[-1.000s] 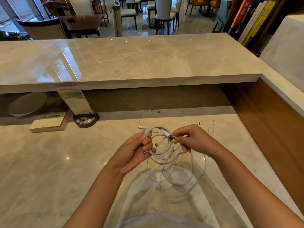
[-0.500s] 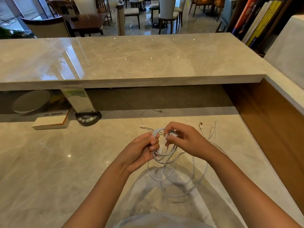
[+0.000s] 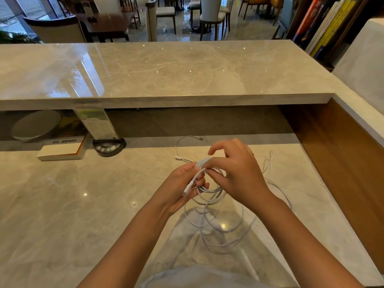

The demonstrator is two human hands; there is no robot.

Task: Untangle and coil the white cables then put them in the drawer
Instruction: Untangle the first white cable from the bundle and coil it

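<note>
A white cable coil [image 3: 216, 223] hangs in several loose loops over the marble desk [image 3: 62, 215]. My left hand [image 3: 182, 188] pinches the top of the loops, and a plug end sticks out below its fingers. My right hand [image 3: 234, 173] is over the same bundle, thumb and forefinger closed on the cable, the other fingers spread above. A second thin white cable [image 3: 182, 150] lies loose on the desk behind my hands, and more white cable [image 3: 268, 165] trails to the right. No drawer is in view.
A raised marble counter [image 3: 166, 71] overhangs the desk's back. Under it on the left stand a sign holder on a black base [image 3: 108, 146], a white box [image 3: 62, 150] and a grey dish [image 3: 35, 127]. A wooden side panel [image 3: 342, 163] closes the right.
My right hand has moved left over the top of the coil and lifted its outer fingers. The plug end it held now points down beside my left hand's fingers.
</note>
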